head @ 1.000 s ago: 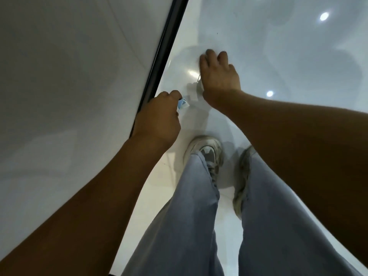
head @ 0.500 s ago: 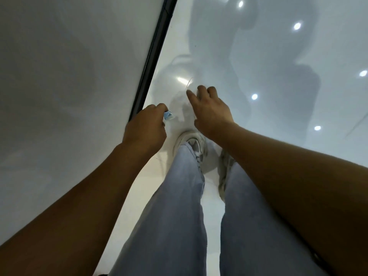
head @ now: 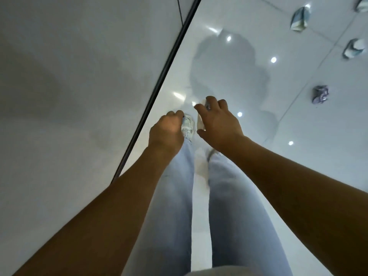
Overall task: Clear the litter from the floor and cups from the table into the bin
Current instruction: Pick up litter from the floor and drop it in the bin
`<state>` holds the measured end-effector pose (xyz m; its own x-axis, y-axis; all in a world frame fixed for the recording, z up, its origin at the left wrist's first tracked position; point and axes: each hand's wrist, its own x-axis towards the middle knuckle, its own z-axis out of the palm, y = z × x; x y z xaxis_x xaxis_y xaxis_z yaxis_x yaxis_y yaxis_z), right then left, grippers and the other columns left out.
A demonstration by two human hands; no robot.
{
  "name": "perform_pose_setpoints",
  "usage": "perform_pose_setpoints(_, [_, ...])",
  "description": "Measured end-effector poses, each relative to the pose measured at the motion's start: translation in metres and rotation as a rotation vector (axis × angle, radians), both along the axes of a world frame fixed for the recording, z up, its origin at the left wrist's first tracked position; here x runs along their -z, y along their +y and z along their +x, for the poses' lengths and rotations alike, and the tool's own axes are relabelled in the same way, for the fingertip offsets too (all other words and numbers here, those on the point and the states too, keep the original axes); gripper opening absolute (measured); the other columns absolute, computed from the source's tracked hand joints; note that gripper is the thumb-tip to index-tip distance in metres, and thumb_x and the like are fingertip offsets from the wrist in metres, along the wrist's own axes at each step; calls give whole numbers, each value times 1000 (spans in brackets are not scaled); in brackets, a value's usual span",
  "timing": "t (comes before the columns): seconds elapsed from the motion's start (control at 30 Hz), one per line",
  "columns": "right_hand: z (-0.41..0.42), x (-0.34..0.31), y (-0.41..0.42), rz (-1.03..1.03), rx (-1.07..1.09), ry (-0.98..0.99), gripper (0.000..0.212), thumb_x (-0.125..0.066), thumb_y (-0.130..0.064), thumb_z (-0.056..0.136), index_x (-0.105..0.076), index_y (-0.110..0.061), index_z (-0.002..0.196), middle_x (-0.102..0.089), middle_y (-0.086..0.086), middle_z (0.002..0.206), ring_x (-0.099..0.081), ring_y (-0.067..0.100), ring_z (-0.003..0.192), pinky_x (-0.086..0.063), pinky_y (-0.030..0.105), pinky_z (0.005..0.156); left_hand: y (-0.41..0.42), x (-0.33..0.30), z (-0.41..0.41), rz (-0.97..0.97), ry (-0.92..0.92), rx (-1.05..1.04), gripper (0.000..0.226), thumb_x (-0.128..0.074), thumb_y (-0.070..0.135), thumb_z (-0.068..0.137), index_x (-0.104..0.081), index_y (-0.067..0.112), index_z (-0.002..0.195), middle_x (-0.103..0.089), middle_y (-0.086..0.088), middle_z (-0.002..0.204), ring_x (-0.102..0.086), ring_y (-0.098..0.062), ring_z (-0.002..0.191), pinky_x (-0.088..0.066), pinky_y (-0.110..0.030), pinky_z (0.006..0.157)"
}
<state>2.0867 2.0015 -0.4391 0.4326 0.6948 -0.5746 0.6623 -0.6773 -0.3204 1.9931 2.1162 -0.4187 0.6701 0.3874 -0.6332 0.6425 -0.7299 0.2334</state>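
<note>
Crumpled litter point(head: 320, 94) lies well right of both hands.

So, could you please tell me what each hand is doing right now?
Left hand: fist closed, contents hidden.
Right hand: fingers curled around a clear plastic piece.

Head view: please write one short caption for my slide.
Standing by a white wall, the right hand holds a clear plastic piece, the left hand is fisted; crumpled litter remains on the tiled floor.

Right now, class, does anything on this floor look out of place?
Yes. Crumpled litter lies loose on the glossy floor tiles at upper right: two pale blue-and-white wrappers and a dark crushed wad. A fourth piece at the corner is cut off.
</note>
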Motion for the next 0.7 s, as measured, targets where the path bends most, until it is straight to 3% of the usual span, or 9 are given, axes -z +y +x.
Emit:
perform_pose_setpoints(0.07, [-13, -19, -8, 3, -19, -20, 58, -65, -21, 86, -40, -18, 138, -35, 9, 140, -39, 29, 120, -46, 32, 72, -10, -13, -18, 17, 38, -9, 33, -48, 9, 92, -49, 12, 124, -56, -9, 114, -56, -27, 104, -47, -35, 81])
perform_pose_setpoints(0.23, [-66, -55, -42, 42, -184, -12, 59, -65, -22, 87, -38, -19, 139, -34, 9, 142, -37, 28, 124, -48, 31, 76, -55, -37, -88, 138, 91, -48, 36, -51, 4, 90, -48, 15, 124, -56, -8, 113, -57, -25, 102, -38, -30, 68])
perform_pose_setpoints(0.3, [-92, -71, -60, 44, -231, 3, 58, -65, -23, 87, -39, -19, 139, -35, 9, 142, -37, 29, 124, -47, 32, 75, -79, -53, -120, 138, 116, -68, 39, -53, 8, 90, -46, 16, 127, -56, -8, 115, -57, -25, 102, -42, -31, 70])
perform_pose_setpoints(0.37, [-123, -84, -78, 40, -291, 39, 58, -64, -27, 88, -39, -19, 139, -35, 10, 142, -36, 29, 125, -49, 34, 79, -103, -69, -160, 137, 105, -131, 41, -55, 12, 90, -46, 16, 130, -56, -8, 116, -58, -24, 103, -46, -31, 74])
perform_pose_setpoints(0.5, [-183, -95, -100, 22, -417, 68, 58, -64, -25, 88, -38, -19, 140, -33, 10, 143, -37, 29, 126, -50, 35, 87, -146, -84, -231, 104, 106, -273, 38, -52, 5, 88, -48, 17, 123, -56, -5, 110, -57, -23, 98, -36, -27, 67])
perform_pose_setpoints(0.7, [-279, -96, -104, 44, -665, 101, 58, -65, -20, 87, -37, -22, 139, -31, 7, 144, -36, 27, 126, -50, 34, 89, -181, -89, -335, 110, 66, -542, 34, -52, 5, 90, -51, 19, 122, -59, -3, 105, -59, -21, 93, -50, -31, 74])
